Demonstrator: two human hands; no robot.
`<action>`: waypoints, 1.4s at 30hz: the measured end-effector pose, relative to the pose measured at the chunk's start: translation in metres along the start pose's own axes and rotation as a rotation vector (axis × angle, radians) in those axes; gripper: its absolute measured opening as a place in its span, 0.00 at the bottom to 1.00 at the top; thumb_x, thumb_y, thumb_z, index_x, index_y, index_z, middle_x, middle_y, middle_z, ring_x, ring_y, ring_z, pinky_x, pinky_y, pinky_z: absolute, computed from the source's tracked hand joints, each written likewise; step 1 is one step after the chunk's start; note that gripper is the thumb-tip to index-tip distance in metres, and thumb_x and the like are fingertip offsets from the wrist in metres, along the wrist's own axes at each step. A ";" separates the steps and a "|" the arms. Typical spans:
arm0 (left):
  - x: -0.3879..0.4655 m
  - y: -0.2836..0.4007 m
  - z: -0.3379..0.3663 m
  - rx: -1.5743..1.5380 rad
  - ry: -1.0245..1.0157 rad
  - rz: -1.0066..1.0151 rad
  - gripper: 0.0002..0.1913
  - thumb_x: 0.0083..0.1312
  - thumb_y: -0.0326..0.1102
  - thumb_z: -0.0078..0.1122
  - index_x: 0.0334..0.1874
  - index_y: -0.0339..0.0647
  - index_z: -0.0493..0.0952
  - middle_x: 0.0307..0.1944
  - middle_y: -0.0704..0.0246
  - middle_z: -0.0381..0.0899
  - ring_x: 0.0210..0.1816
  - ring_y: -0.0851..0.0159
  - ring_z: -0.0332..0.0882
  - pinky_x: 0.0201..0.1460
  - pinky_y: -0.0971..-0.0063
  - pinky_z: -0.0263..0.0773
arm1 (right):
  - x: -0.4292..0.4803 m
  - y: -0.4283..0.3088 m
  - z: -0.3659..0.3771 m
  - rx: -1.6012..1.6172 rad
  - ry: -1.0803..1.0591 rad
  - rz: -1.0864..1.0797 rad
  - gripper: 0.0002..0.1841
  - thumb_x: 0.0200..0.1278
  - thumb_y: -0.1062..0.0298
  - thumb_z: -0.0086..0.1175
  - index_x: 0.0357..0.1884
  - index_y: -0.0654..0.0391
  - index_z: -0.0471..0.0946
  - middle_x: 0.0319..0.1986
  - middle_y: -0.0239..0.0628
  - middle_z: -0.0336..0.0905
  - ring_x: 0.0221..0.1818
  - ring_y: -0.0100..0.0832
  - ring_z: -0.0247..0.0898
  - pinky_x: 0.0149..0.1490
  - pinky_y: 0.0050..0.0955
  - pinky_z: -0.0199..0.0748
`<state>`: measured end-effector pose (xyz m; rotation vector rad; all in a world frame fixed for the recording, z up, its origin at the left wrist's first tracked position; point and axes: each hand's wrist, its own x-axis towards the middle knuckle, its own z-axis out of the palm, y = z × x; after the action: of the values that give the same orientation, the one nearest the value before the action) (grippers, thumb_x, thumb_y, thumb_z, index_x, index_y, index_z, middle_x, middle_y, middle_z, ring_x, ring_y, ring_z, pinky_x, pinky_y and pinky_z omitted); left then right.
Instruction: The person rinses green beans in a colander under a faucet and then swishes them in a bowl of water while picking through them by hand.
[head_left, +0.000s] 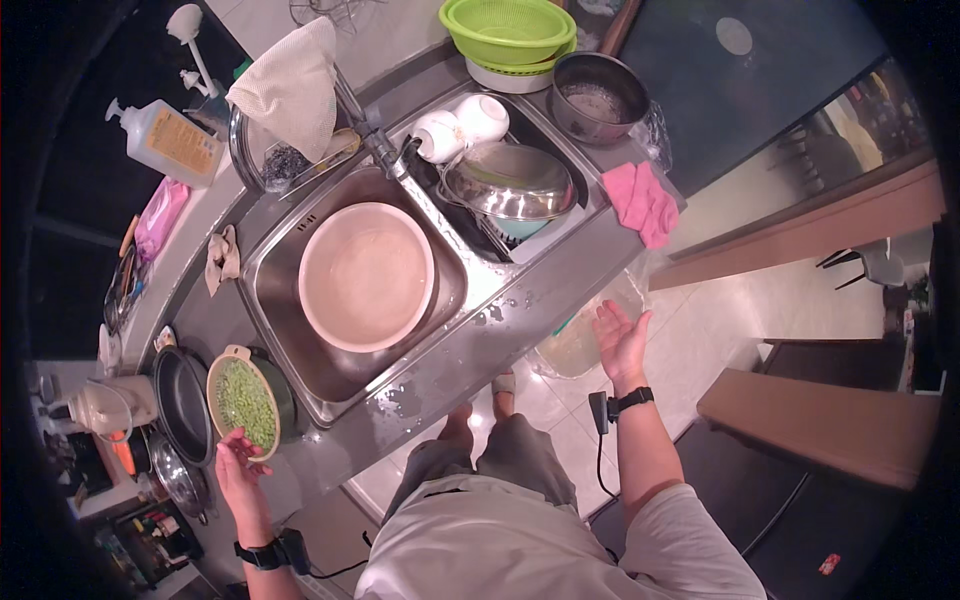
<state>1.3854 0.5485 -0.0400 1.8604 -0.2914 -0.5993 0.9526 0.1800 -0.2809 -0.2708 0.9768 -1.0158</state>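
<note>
My left hand (240, 465) is at the near rim of a round colander (274, 375) that holds green beans or peas (244, 401); its fingers are loosely bent, and whether they touch the rim I cannot tell. My right hand (621, 341) is held out palm up past the counter's front edge, fingers apart and nothing in it. Behind it hangs a clear plastic bag (574, 349). A pale pink basin (366, 277), which seems to hold water, stands in the left bowl of the steel sink (281, 330).
The right bowl holds white bowls (461, 127) and a steel lid (510, 180). A pink cloth (642, 202), a dark pot (600, 97) and green baskets (510, 30) lie beyond. Dark pans (182, 405) stand left of the colander. Water drops wet the counter's edge (420, 390).
</note>
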 end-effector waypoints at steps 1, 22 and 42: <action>-0.004 -0.001 0.001 0.013 0.015 -0.010 0.25 0.76 0.56 0.39 0.55 0.40 0.72 0.40 0.75 0.71 0.40 0.75 0.72 0.32 0.81 0.68 | -0.001 -0.004 0.003 0.018 -0.021 -0.019 0.48 0.68 0.28 0.30 0.69 0.69 0.56 0.69 0.53 0.56 0.71 0.43 0.53 0.74 0.39 0.47; -0.023 -0.055 -0.062 -0.113 0.181 -0.136 0.23 0.76 0.54 0.40 0.52 0.39 0.74 0.38 0.74 0.71 0.40 0.73 0.72 0.31 0.79 0.72 | -0.068 0.023 0.158 -1.305 -0.222 -0.624 0.09 0.66 0.66 0.57 0.40 0.62 0.76 0.32 0.34 0.76 0.33 0.24 0.72 0.37 0.23 0.72; -0.056 -0.096 -0.100 -0.167 0.458 -0.434 0.24 0.76 0.53 0.40 0.52 0.37 0.73 0.39 0.72 0.72 0.41 0.72 0.73 0.32 0.79 0.73 | 0.101 0.307 0.360 -2.353 -0.664 -0.321 0.49 0.58 0.37 0.55 0.71 0.64 0.54 0.68 0.63 0.49 0.68 0.61 0.52 0.71 0.49 0.53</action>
<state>1.3832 0.6904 -0.0878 1.8447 0.4606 -0.4488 1.4349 0.1800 -0.3183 -2.5025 1.0117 0.5263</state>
